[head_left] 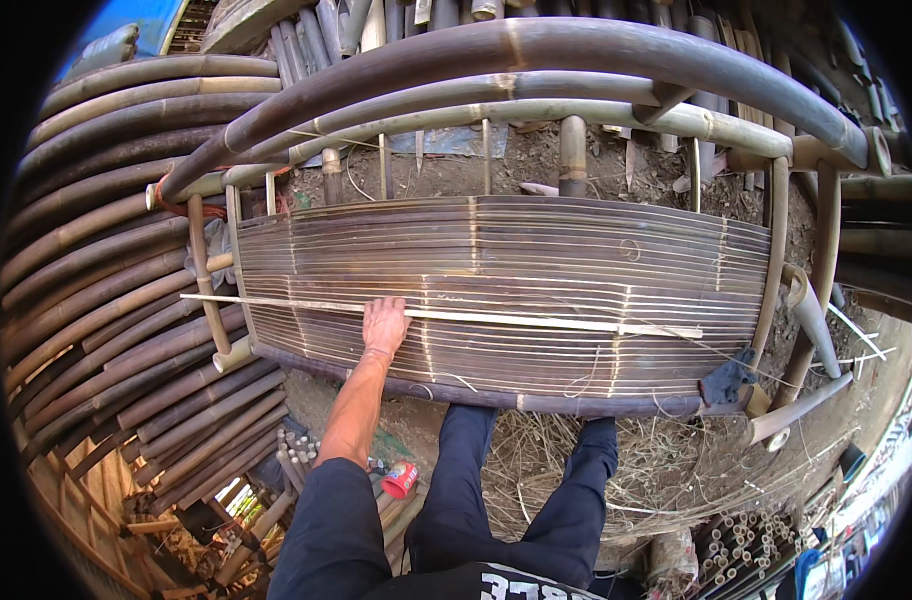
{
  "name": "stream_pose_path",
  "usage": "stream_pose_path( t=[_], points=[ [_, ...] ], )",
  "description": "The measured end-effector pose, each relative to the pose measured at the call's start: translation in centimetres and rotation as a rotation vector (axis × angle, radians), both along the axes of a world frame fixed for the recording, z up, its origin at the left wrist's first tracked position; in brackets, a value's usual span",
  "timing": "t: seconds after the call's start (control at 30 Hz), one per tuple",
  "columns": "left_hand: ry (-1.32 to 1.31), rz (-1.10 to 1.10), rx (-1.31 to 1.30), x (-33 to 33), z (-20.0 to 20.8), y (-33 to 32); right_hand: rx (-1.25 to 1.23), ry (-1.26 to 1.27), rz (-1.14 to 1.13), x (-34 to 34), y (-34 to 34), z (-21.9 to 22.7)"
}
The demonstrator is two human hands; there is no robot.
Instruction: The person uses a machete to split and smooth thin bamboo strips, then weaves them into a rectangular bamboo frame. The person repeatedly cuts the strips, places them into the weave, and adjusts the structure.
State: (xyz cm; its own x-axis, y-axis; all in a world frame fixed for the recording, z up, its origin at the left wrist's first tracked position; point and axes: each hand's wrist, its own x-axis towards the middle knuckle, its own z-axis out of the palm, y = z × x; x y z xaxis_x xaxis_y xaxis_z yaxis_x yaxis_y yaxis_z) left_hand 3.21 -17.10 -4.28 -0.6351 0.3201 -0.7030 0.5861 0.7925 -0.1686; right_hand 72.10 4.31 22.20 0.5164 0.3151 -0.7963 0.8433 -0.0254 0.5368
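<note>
A long, thin, pale bamboo strip (536, 320) lies lengthwise across the slatted seat of a dark bamboo bench (556, 235). Over its left part, my left hand (385, 325) rests with the fingers curled and closed on the strip. The strip's left end sticks out past the seat's left edge, and its right end lies near the right side of the seat. My right hand is outside the picture. A dark crumpled cloth (728, 378) sits at the seat's near right corner.
The bench's curved backrest rail (596, 42) arches along the far side. Stacked dark bamboo poles (106, 240) fill the left. Shavings (546, 460) cover the ground around my legs, near a red can (400, 480). Cut bamboo pieces (811, 415) lie at the right.
</note>
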Motion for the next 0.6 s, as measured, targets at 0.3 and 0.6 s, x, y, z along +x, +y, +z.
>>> stream_pose_path(
  t=[0.3, 0.6],
  points=[
    [-0.806, 0.004, 0.442, 13.0, 17.0, -2.6, 0.085, 0.314, -0.359, -8.5, -6.9, -0.2],
    [-0.489, 0.464, 0.536, 21.6, 36.9, -16.6, -0.006, 0.563, -1.043, -5.4, -7.4, 2.8]
  ],
)
